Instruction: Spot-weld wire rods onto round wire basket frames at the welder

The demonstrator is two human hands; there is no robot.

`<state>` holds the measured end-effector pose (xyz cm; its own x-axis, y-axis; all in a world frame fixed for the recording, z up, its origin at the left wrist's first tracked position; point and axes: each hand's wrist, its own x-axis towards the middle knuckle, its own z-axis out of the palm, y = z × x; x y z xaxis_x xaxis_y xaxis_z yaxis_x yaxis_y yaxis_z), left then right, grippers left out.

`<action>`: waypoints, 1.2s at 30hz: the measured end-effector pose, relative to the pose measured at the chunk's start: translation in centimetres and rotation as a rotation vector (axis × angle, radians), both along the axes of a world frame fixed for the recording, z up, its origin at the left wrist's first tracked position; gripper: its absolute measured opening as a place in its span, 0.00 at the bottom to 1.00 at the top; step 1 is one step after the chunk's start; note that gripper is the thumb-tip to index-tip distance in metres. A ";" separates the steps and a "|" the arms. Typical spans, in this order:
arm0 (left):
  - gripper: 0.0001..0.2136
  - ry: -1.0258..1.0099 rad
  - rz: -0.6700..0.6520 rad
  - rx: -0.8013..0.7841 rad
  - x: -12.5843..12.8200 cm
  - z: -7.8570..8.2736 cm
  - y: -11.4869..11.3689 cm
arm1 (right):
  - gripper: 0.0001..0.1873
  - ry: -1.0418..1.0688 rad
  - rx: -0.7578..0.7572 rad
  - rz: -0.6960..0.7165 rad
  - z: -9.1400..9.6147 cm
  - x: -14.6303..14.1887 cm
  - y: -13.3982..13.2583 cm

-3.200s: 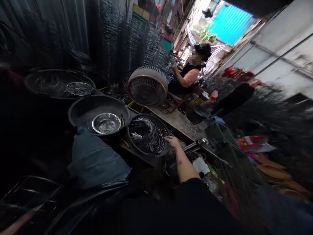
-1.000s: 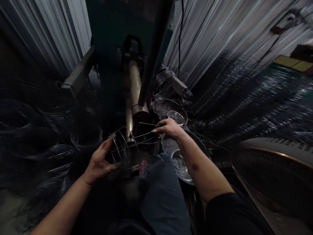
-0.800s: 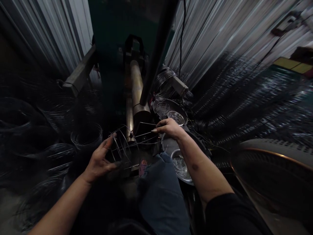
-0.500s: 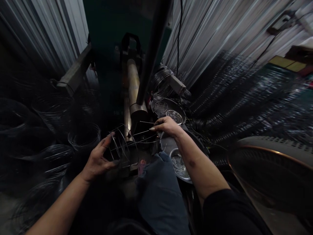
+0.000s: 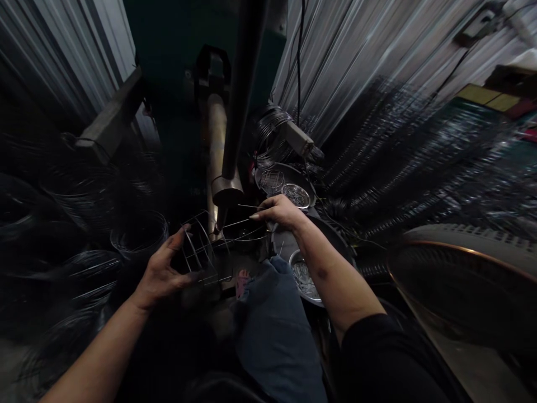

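Note:
My left hand (image 5: 161, 271) curls round the left side of a wire frame (image 5: 205, 252) made of thin metal rings and rods. My right hand (image 5: 279, 211) pinches the thin wires at the frame's right end. The frame sits under the tip of a dark machine post (image 5: 235, 112), beside a brass-coloured cylinder (image 5: 215, 145). My knee in blue jeans (image 5: 272, 319) is just below the frame.
Steel bowls (image 5: 304, 274) with small bits lie right of my knee, and another (image 5: 296, 196) sits behind my right hand. A round fan (image 5: 461, 285) is at the right. Stacks of wire rings (image 5: 134, 235) fill the left. Corrugated metal walls (image 5: 377, 50) close in behind.
Three seconds ago my right hand reached into a basin of wire rings to the right. Since then both hands hold the wire frame at the machine; over the last second they barely shift.

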<state>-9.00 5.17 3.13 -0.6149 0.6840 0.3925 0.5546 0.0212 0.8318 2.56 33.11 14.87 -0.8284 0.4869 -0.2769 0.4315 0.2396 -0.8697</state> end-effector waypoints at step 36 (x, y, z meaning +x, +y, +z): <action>0.46 -0.183 0.019 0.043 -0.2 -0.3 -0.2 | 0.16 0.213 0.124 0.081 -1.0 2.1 -2.6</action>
